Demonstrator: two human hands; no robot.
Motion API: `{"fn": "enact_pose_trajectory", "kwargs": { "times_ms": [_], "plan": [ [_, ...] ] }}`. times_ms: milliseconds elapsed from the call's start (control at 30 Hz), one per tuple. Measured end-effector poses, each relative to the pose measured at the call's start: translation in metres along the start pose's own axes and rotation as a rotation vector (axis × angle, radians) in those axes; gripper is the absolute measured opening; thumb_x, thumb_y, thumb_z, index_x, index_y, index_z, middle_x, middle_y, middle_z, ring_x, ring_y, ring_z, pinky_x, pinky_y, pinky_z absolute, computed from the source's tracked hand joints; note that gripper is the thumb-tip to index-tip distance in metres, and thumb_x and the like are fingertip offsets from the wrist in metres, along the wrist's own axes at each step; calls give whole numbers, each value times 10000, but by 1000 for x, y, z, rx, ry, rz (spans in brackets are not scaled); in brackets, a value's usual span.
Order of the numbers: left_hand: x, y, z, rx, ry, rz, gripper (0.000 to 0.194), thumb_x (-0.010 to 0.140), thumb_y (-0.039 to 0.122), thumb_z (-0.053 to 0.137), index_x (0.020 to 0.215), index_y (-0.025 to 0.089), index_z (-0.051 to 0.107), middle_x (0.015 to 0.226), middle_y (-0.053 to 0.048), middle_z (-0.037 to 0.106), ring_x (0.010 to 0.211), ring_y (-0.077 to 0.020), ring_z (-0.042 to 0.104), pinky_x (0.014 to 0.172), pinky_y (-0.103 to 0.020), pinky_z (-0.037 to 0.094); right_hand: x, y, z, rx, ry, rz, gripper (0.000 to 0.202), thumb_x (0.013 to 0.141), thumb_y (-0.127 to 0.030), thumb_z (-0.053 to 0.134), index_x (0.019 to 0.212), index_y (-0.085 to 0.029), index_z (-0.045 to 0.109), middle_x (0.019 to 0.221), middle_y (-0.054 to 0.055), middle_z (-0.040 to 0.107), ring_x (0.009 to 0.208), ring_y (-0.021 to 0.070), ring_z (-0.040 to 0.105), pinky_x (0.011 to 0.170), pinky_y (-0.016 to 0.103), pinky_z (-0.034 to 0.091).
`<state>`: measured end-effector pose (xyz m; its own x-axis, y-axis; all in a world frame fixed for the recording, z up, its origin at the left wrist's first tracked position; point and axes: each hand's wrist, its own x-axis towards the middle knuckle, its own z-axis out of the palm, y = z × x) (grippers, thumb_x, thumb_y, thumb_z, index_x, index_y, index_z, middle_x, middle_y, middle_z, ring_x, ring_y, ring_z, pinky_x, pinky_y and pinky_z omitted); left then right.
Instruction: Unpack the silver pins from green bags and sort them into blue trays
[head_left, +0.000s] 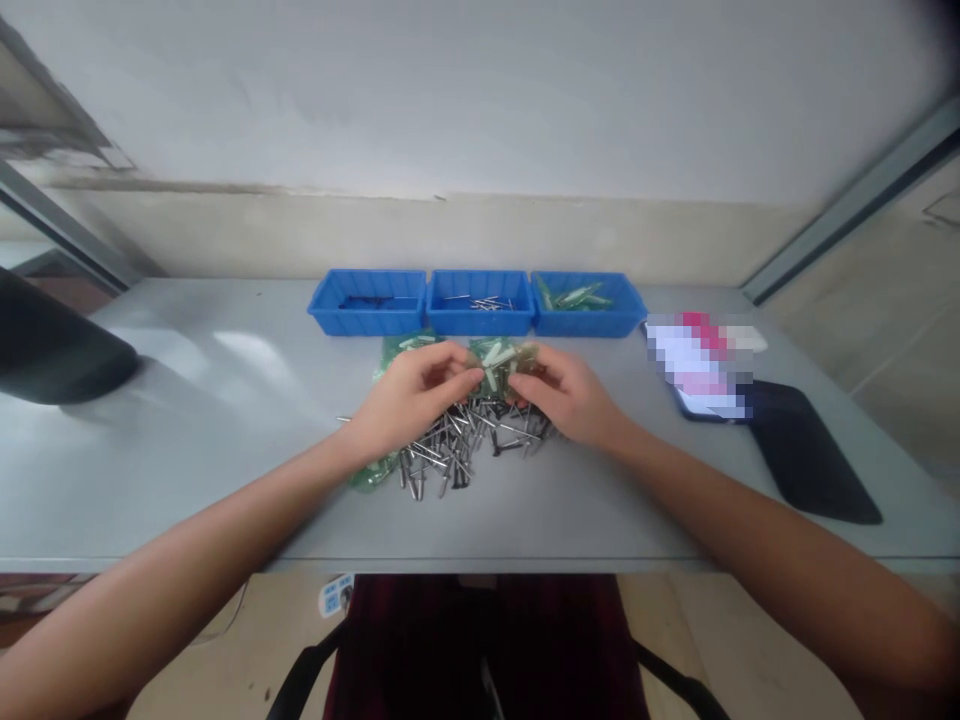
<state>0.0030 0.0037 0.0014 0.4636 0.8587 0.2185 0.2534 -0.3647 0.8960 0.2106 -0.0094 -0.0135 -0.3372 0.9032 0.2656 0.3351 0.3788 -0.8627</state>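
Observation:
Between my two hands is a small green plastic bag [491,368] with pale, stick-like pieces in it. My left hand [420,390] pinches its left side with thumb and fingers. On the other side, my right hand [562,393] grips the bag's right edge. Just below lies a heap of silver pop rivets [446,445] with some dark screws [502,447] mixed in. Another green bag [409,345] sits partly behind my left hand, and more green plastic [373,472] shows under my left wrist.
Three blue bins stand in a row at the back: the left bin [367,322] has dark screws, the middle bin [480,323] rivets, the right bin [589,323] green bags. A phone [697,375] and dark flat case [814,450] lie right; a black cylinder [60,345] stands left.

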Motion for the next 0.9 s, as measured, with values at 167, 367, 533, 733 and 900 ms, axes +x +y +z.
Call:
{"fn": "enact_pose_trajectory", "kwargs": {
  "times_ms": [167, 367, 533, 733, 900],
  "plan": [
    [0, 2, 0, 24, 50, 8, 167, 877, 298, 590, 782, 162, 572, 692, 1, 559, 627, -103, 538, 588, -232, 460, 4, -4, -2, -242, 185, -117, 264, 879, -334, 543, 672, -206, 442, 690, -25, 436, 641, 114, 424, 584, 266, 332],
    [-1, 3, -1, 16, 43, -2, 190, 879, 317, 588, 767, 165, 564, 711, -12, 567, 635, -111, 537, 593, -240, 464, 3, -10, -4, -146, 167, -65, 307, 929, -364, 476, 669, -207, 427, 616, -42, 387, 565, 99, 371, 535, 257, 295],
    [-1, 6, 0, 22, 47, -6, 187, 871, 316, 592, 763, 166, 564, 693, -10, 557, 623, -113, 531, 579, -238, 455, 2, -10, -4, -143, 172, -62, 302, 924, -354, 485, 666, -208, 431, 598, -46, 397, 549, 94, 373, 525, 254, 297],
    [0, 6, -1, 115, 115, 23, 195, 854, 339, 609, 747, 176, 600, 677, -1, 552, 604, -111, 498, 540, -230, 407, 1, -11, -4, -124, 163, -51, 330, 927, -350, 490, 635, -200, 462, 575, -38, 510, 539, 87, 461, 529, 250, 348],
    [-1, 9, -3, 107, 175, -51, 186, 839, 368, 630, 769, 196, 653, 493, 48, 424, 434, -84, 379, 410, -218, 315, -1, -12, -3, -1, 128, 1, 314, 929, -391, 492, 676, -205, 494, 550, -37, 589, 508, 84, 534, 512, 236, 409]
  ]
}}
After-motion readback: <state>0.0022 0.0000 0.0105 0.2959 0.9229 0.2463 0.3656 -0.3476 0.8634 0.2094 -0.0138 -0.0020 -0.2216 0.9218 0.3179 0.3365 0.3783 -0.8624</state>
